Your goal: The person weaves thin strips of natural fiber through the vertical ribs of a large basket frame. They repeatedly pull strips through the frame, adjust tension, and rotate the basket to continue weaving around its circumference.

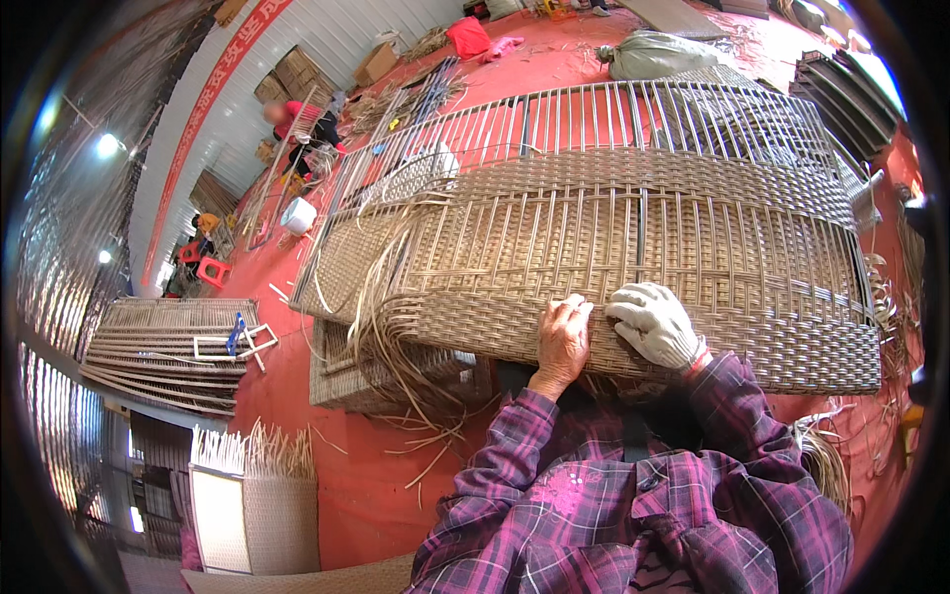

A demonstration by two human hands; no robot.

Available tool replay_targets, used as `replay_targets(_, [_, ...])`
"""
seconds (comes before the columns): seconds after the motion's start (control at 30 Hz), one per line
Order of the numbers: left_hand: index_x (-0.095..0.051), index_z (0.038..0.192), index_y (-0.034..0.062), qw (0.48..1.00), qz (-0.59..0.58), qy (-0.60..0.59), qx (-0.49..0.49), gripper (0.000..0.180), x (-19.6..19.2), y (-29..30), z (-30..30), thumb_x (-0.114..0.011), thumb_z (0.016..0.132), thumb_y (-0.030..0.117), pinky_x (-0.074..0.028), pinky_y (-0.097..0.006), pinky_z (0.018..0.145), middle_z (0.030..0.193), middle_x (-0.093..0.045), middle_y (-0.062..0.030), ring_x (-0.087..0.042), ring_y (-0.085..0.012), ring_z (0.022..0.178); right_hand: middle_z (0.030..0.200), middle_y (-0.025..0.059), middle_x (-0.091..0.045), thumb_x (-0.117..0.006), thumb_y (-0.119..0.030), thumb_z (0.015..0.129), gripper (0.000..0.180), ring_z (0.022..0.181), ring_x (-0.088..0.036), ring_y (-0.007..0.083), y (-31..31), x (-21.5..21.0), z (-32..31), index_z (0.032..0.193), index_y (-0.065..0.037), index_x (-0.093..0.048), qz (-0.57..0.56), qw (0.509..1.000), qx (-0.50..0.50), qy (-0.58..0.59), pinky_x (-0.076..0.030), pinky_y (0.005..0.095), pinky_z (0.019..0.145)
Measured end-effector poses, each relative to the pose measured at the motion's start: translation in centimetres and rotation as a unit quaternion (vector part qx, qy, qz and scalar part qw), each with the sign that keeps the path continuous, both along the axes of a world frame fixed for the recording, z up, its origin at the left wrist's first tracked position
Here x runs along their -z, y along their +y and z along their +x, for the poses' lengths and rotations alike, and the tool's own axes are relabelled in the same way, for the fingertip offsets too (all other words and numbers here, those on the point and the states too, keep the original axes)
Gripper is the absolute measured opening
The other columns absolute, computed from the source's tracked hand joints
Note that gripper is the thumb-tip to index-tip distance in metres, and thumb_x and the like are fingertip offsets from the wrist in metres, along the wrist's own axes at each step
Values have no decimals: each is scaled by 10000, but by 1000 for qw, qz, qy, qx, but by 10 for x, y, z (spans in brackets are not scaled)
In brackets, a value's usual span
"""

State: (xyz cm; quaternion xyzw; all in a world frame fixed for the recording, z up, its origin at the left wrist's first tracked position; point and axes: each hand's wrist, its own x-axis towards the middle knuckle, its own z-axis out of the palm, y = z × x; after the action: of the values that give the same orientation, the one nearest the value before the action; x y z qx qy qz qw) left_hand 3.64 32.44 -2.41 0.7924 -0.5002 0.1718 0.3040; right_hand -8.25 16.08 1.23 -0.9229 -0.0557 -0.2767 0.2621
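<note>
A large brown wicker panel (584, 238) lies in front of me, part tightly woven and part bare frame rods at its far side. My left hand (566, 342), bare, rests on the near woven band with its fingers bent and pressed together. Close to its right, my right hand (655, 322) in a white glove curls its fingers against the same weave. What either set of fingertips pinches is hidden. Loose wicker strands (381, 277) trail from the panel's left part and hang down over its near edge.
Beneath the panel's left end stands another woven piece (341, 371). Left on the red floor (366, 465) are a stack of rod frames (168, 346) and an upright woven piece (282, 515) with frayed ends. A sack (658, 54) lies beyond; another person (307, 124) bends at the far left.
</note>
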Motion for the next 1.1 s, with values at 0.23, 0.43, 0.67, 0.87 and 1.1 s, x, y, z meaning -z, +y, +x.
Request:
replay_targets(0.23, [-668, 1019, 37, 1000, -10, -11, 1, 213, -1, -1, 1, -590, 823, 67, -453, -399, 869, 1100, -627, -88, -557, -283, 981, 1098, 95, -648, -686, -193, 793, 268, 1089, -573, 293, 0, 2, 0, 1042, -93, -680, -3, 1000, 10, -7, -428, 432, 956])
replay_targets(0.43, [-703, 966, 33, 1000, -17, -6, -10, 151, 1, 0, 0, -609, 852, 66, -469, -384, 864, 1051, -661, -105, -589, -290, 958, 1089, 95, -648, -687, -186, 791, 261, 1077, -575, 294, 1, -1, -1, 1033, -89, -681, 1, 1000, 4, -7, -429, 429, 953])
replay_targets(0.67, [-620, 1090, 12, 897, -108, 386, 187, 180, -118, 12, 9, -629, 911, 27, -500, -235, 727, 948, -666, -55, -597, -92, 796, 1084, 83, -650, -687, -165, 790, 257, 1072, -576, 287, 0, -4, -1, 1034, -85, -679, 0, 1000, 1, -7, -434, 425, 948])
replay_targets(0.87, [-621, 1133, -19, 895, -221, 137, 363, 311, -274, 53, -17, -696, 835, 35, -503, -393, 875, 1138, -650, -143, -654, -181, 911, 1054, 85, -656, -686, -134, 774, 244, 1039, -588, 287, 3, -6, -4, 1010, -74, -676, 5, 1000, 7, -14, -446, 419, 924])
replay_targets(1.1, [-582, 1178, -25, 888, -177, 60, 420, 378, -324, 46, -27, -706, 832, 61, -506, -369, 855, 1149, -646, -149, -645, -170, 893, 1008, 94, -663, -697, -118, 742, 230, 964, -612, 302, -3, -7, -2, 965, -68, -678, 10, 999, -23, -45, -479, 423, 854])
